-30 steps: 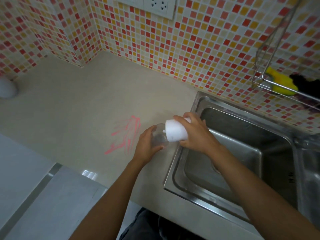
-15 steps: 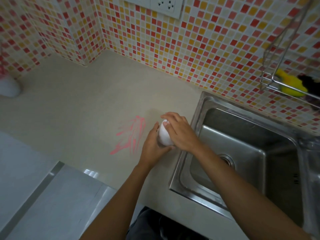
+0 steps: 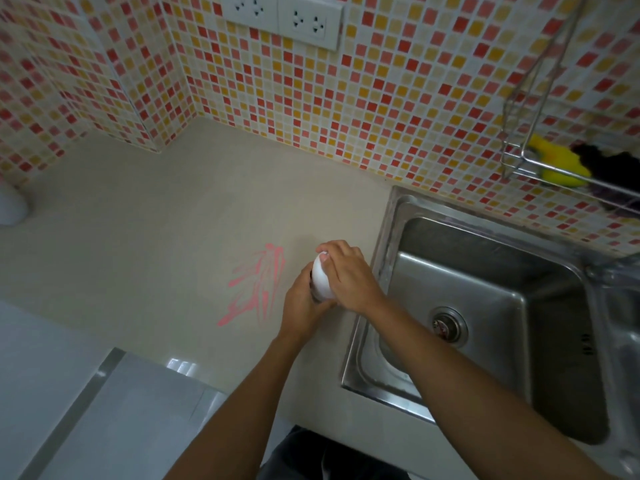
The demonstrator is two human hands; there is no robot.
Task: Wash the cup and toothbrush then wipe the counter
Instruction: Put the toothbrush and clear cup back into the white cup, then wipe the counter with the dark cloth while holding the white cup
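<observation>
A white cup [image 3: 320,280] is upright just above the beige counter [image 3: 145,244], close to the sink's left rim. My right hand [image 3: 350,276] grips it from the top and right side. My left hand [image 3: 302,306] wraps around its lower part from the left and hides whatever is beneath. No toothbrush is visible. A pink smeared stain [image 3: 257,285] marks the counter just left of my hands.
A steel sink [image 3: 491,306] with a drain [image 3: 449,326] lies to the right. A wire rack [image 3: 526,157] on the tiled wall holds a yellow sponge [image 3: 557,161] and something dark. A white object [image 3: 10,206] sits at the far left. Wall sockets [image 3: 282,19] are above.
One second ago the white cup lay sideways against a clear piece in my left hand. Both hands have since closed together around it and turned it upright beside the sink rim.
</observation>
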